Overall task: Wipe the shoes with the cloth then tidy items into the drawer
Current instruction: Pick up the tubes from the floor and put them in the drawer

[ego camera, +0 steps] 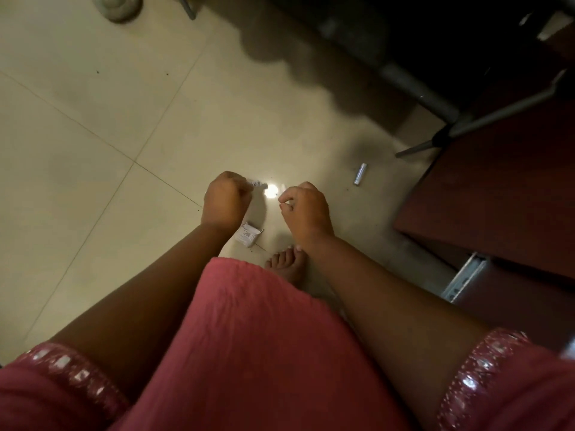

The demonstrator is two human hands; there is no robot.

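Pink fabric (264, 337) of the person's clothing fills the bottom of the view, both forearms reaching out over it toward the tiled floor (93, 135).

What is left on the floor looks like the tidying part of the task. A small silver tube (360, 173), perhaps a battery, lies well apart from both hands, ahead and to the right, close to the dark red cabinet (497, 197). Its long axis runs roughly away from the person, tilted slightly right at the far end. A small white packet (250, 234) lies much closer, just beside the left wrist.

The left hand (224, 200) is curled into a fist, with something small and white showing at its knuckles; I cannot tell what it is or whether it is truly gripped. The right hand (306, 208) has its fingers curled with the fingertips pinched together, possibly on something tiny, too small to make out. A bright glare spot sits on the tile between the hands.

Judging by position, the right hand is the nearer one to the tube, and the metal drawer rail (465, 276) on that same side suggests the drawer is there too. A pale shoe (119, 7) sits far off at the top left.
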